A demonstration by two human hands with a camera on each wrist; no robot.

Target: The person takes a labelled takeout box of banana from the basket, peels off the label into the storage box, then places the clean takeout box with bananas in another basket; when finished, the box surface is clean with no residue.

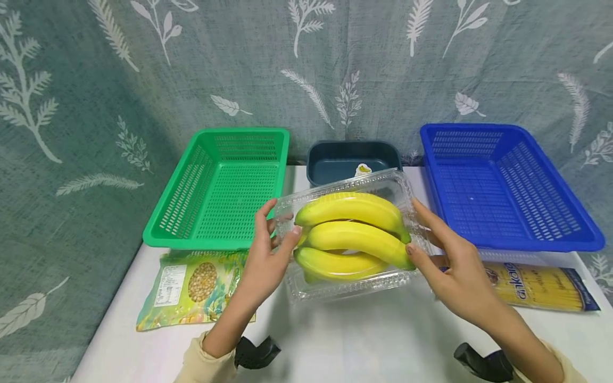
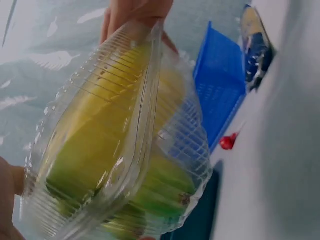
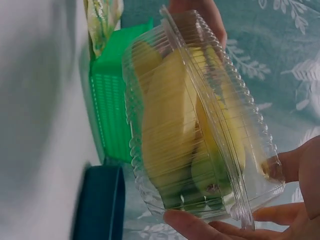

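A clear plastic clamshell box with several yellow bananas inside is held up above the white table, tilted. Its lid appears closed. My left hand grips the left end, thumb on top and fingers around the edge. On the opposite end, my right hand holds the box the same way. The left wrist view shows the greenish banana tips through the ribbed plastic. In the right wrist view, the fingers of the right hand support the box's near end.
A green basket stands back left, a blue basket back right, and a dark teal tub between them. A green packet lies front left; a spaghetti packet lies front right. A small red thing shows near the blue basket.
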